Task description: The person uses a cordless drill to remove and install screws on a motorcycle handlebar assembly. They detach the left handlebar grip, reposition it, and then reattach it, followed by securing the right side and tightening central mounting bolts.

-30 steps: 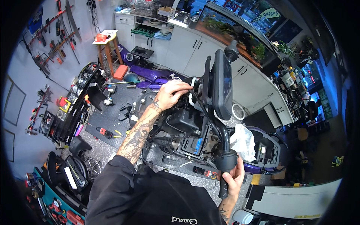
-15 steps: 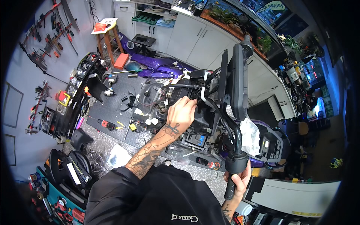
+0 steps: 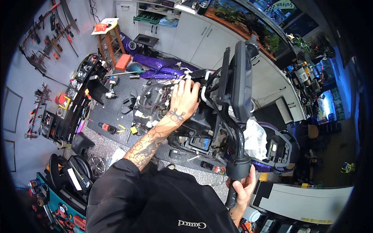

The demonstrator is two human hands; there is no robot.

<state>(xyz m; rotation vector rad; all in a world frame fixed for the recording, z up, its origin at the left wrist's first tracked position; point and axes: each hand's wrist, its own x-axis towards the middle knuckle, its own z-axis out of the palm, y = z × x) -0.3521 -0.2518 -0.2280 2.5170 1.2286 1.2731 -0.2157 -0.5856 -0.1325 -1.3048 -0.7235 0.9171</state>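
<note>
A partly stripped scooter stands before me, its black front housing (image 3: 200, 120) and wiring exposed. My left hand (image 3: 185, 98) reaches over the housing among the cables, its fingers bent downward side by side. Their tips are partly hidden, and what they grip cannot be made out. At the lower right, my right hand (image 3: 244, 190) is closed around the black handlebar grip (image 3: 232, 194), the thumb lying along it. The black handlebar (image 3: 237, 139) runs up from there past a large dark grey panel (image 3: 241, 77). A blue-topped battery (image 3: 200, 143) sits low in the scooter's body.
Purple body panels (image 3: 157, 63) lie beyond the scooter. A red-and-black tool (image 3: 106, 127) and a screwdriver-like rod rest on the dark mat (image 3: 99, 120). A wrench (image 3: 193, 157) lies near the battery. White plastic wrapping (image 3: 255, 139) hangs beside the handlebar. A wooden stool (image 3: 110, 42) stands far left.
My left hand has moved farther forward over the housing, its fingers reaching more away from me. My right hand keeps its hold on the grip; the whole view has shifted slightly.
</note>
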